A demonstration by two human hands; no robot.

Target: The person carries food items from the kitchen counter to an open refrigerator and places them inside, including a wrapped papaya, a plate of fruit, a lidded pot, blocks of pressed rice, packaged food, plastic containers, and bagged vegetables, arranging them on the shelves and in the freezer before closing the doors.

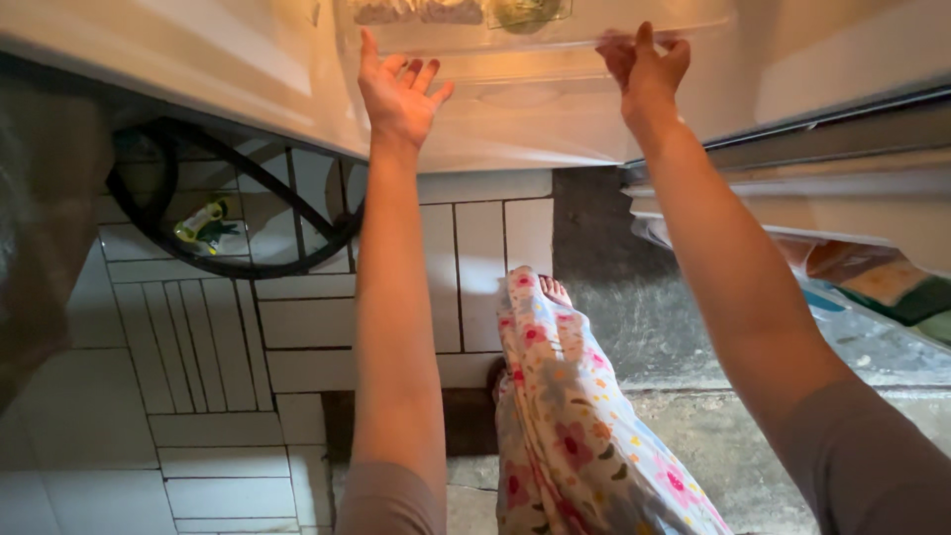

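Observation:
Both my arms reach up and forward to a clear plastic bin [535,45] on a white fridge door [248,69]. My left hand [398,91] has its fingers spread, palm against the bin's left side. My right hand [646,67] curls its fingers over the bin's right rim. Inside the bin, food shows dimly: pale pieces and a green item [523,12].
The open fridge compartment [842,198] with shelves and packets lies at the right. Below are white floor tiles [297,327], a black metal hoop stand [238,228] with a small green-and-yellow item, and my leg in flowered trousers [565,416] on a grey floor.

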